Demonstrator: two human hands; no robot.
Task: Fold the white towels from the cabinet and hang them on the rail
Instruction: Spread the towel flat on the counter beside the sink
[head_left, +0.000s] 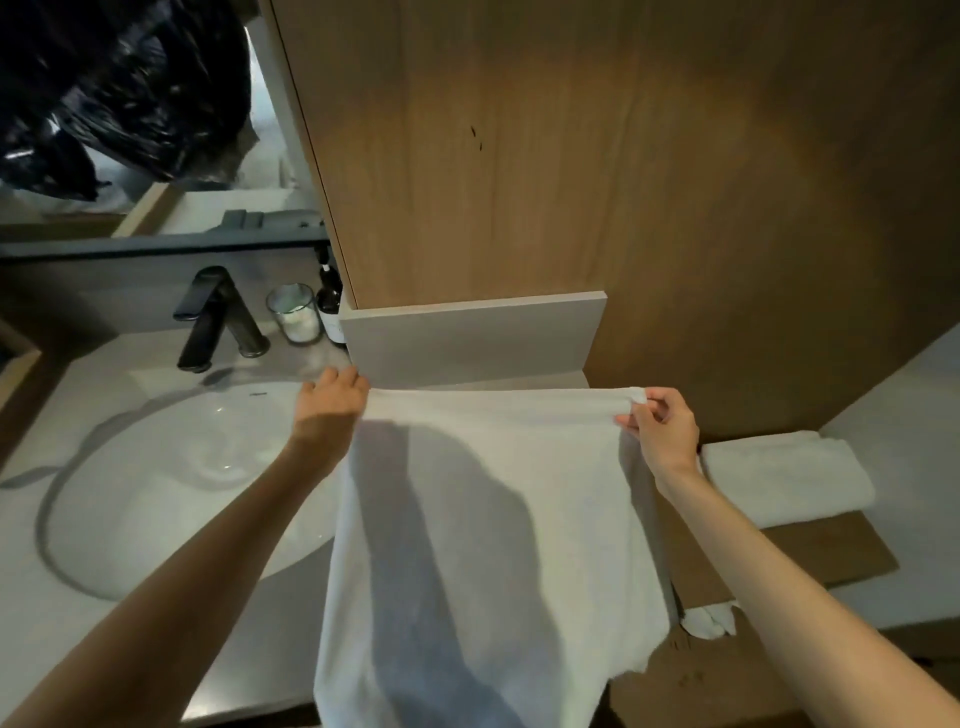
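Observation:
A white towel (498, 519) hangs spread out in front of me, held up by its top edge. My left hand (335, 397) grips the top left corner, fingers curled over the edge. My right hand (662, 423) pinches the top right corner between thumb and fingers. The towel's lower part drops down past the counter edge, with shadows of my arms across it. A second white towel (779, 480), folded, lies on a wooden ledge to the right. No rail shows in the view.
A white sink basin (171, 483) sits in the counter at left, with a black faucet (213, 317), a glass (293, 312) and a dark bottle (330, 301) behind it. A wooden cabinet panel (571, 156) rises ahead. A black plastic bag (119, 88) hangs at top left.

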